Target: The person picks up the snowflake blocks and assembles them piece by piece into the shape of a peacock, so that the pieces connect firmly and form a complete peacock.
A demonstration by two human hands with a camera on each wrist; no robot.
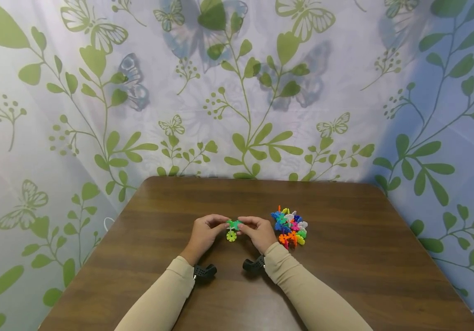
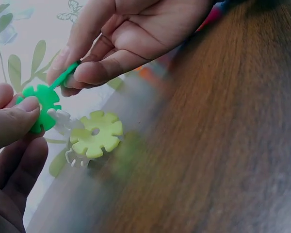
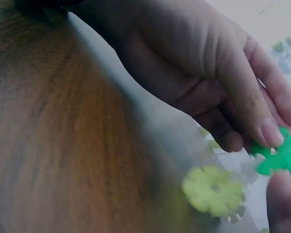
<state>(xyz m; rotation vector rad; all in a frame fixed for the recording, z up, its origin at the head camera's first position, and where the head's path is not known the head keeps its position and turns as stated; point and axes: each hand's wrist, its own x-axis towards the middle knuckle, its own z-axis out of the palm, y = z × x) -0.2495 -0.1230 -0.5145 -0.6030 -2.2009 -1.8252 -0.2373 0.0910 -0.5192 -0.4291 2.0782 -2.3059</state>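
Note:
Over the middle of the table, the left hand [image 1: 204, 236] pinches a green notched flower disc [image 2: 47, 101] between thumb and fingers. Opposite it, the right hand [image 1: 260, 233] pinches a second green disc [image 3: 277, 156], seen edge-on in the left wrist view. The two green discs meet at their edges, at an angle to each other. Below them hangs a yellow-green disc [image 2: 103, 135], with white discs [image 2: 63, 120] behind it. Part of the left disc is covered by the left thumb.
A pile of multicoloured flower discs [image 1: 290, 225] lies on the brown wooden table [image 1: 336, 276], just right of the right hand. Black wrist devices [image 1: 205, 271] sit under both wrists. A leaf-and-butterfly patterned curtain [image 1: 237, 105] stands behind the table.

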